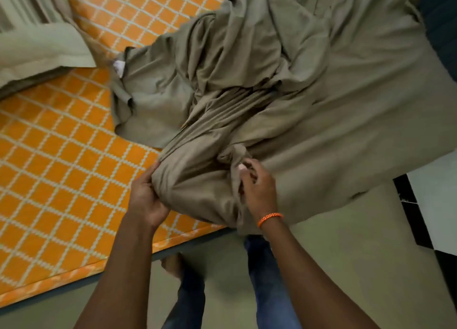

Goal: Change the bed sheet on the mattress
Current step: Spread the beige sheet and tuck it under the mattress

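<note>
Olive bed sheet (284,101) lies bunched on the orange-grid mattress (57,170), w/ its gathered end at the mattress near edge, where left hand (146,195) fingers curl tight round the bunch and right hand (257,185), orange wristband (269,218), pinches a fold beside it.
</note>
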Tool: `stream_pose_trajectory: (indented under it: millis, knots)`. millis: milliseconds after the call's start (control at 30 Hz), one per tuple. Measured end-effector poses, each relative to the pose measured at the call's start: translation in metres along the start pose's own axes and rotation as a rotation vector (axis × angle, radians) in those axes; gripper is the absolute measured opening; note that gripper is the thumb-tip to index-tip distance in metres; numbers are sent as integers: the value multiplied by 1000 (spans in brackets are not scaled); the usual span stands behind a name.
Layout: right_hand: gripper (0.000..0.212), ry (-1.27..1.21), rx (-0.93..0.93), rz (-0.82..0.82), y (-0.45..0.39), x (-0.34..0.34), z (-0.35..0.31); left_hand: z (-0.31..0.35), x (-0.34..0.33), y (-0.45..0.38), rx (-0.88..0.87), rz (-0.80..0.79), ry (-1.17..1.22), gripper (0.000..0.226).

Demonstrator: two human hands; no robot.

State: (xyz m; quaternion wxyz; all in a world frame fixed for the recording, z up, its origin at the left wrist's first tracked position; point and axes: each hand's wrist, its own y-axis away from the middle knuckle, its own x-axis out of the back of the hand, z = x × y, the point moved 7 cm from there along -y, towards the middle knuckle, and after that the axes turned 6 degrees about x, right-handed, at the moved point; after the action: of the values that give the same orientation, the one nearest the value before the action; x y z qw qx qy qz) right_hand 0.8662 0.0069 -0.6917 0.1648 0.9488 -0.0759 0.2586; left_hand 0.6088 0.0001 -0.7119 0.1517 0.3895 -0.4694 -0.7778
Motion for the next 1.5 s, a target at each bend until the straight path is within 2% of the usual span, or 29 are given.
stream_pose_trajectory:
  millis: [133,200,267,333,433,467,533,600,667,767,867,967,1100,1167,1200,1233,1300,1367,1433,1500]
  knots:
    - [40,140,136,-193,51,-86,-44,73,61,45,-154,27,-148,46]
    - [47,200,216,-334,80,-137,-63,108,92,69,-258,52,-343,40]
    - [52,345,296,-400,105,-177,-79,136,126,89,-375,114,-548,38]
    - [55,457,370,-454,125,-213,-95,160,172,110,-512,318,-676,35]
    - [62,489,425,-580,145,-257,-106,181,237,135,-686,739,-722,38]
    - [63,510,436,-605,152,-268,-106,182,248,139,-717,795,-730,42]
    - [63,544,490,-583,162,-281,-107,174,266,132,-708,772,-709,49]
    - [56,503,552,-480,171,-278,-108,161,279,122,-681,779,-737,58]
    - [43,409,606,-327,181,-263,-106,147,289,120,-701,898,-796,63]
    - [19,378,625,-143,200,-231,-87,111,266,134,-778,1069,-915,46]
    - [14,302,455,-189,216,-206,-32,66,212,138,-891,1024,-1105,37]
    - [25,237,197,-205,216,-174,31,21,165,123,-927,913,-1352,41]
    - [25,126,-174,97,198,-107,99,-36,107,82,-937,524,-1520,34]
    - [15,79,-313,274,187,-72,127,-58,80,58,-910,407,-1646,34]
    - [15,41,-362,335,179,-58,138,-66,69,47,-883,408,-1720,39]
    - [30,-22,-418,366,171,-48,146,-70,62,37,-843,440,-1773,47]
    - [53,-144,-545,314,152,-41,158,-73,51,20,-765,554,-1837,64]
    - [52,-210,-594,224,132,-41,154,-78,37,5,-703,627,-1932,70]
    - [38,-225,-559,211,117,-48,144,-83,28,-4,-686,632,-2047,52]
    - [35,-111,-482,207,109,-49,131,-89,19,-7,-712,581,-2130,27]
